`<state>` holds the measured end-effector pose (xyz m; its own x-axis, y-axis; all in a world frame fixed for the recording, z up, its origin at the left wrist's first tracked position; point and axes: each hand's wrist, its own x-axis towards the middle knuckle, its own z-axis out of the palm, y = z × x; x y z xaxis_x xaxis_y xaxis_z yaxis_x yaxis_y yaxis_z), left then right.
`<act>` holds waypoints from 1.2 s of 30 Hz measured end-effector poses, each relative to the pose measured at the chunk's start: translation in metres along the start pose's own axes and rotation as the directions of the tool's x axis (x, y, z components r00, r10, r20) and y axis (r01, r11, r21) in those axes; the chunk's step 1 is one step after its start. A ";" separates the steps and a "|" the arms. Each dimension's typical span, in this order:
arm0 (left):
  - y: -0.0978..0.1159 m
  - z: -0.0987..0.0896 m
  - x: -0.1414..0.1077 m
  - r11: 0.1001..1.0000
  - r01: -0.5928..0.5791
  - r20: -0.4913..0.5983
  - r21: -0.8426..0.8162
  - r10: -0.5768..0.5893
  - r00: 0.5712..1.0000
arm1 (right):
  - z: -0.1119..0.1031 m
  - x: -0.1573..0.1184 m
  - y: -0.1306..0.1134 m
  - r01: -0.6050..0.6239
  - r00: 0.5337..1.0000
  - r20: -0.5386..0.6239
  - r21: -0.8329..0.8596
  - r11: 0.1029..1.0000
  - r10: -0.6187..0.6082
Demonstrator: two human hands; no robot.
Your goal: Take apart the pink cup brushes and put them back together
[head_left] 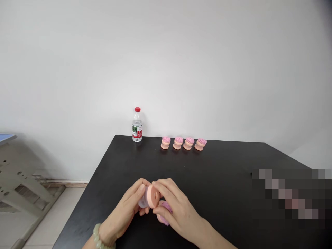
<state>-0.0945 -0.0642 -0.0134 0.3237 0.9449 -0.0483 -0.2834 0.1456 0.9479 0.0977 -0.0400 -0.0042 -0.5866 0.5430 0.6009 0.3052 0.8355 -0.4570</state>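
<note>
The left grip [127, 206] is cradling a likely light, slick cup [143, 200], the right grip [178, 207] pinching its lid [153, 197], probably the surer hold, at three o'clock.

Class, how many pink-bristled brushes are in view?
5: four brushes in a row near the far edge of the table, one brush partly covered by the right hand. More may be hidden.
</note>
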 end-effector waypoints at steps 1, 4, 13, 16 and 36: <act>0.001 0.000 0.000 1.000 -0.009 -0.003 0.027 0.009 1.000 | 0.000 0.001 -0.001 -0.018 1.000 0.006 0.009 1.000 0.018; 0.003 0.000 -0.001 0.990 -0.053 0.001 0.133 0.053 0.999 | 0.000 0.003 -0.003 -0.098 0.995 0.006 0.022 0.995 0.098; 0.002 -0.005 -0.001 0.985 -0.156 0.098 0.070 0.149 0.984 | 0.006 -0.004 0.007 -0.170 0.981 -0.098 -0.035 0.985 0.166; 0.002 -0.006 -0.001 0.987 -0.158 0.052 0.026 0.156 0.986 | 0.003 -0.004 0.006 -0.043 0.995 -0.087 -0.022 0.999 0.041; 0.001 -0.014 0.007 0.948 -0.247 -0.316 -0.199 0.176 0.932 | -0.027 -0.012 0.019 -0.176 0.810 0.523 -0.215 0.961 0.266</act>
<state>-0.1054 -0.0530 -0.0176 -0.0330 0.9992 0.0228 -0.5283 -0.0368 0.8482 0.1309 -0.0280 -0.0023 -0.7863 0.6174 0.0223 0.5577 0.7250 -0.4042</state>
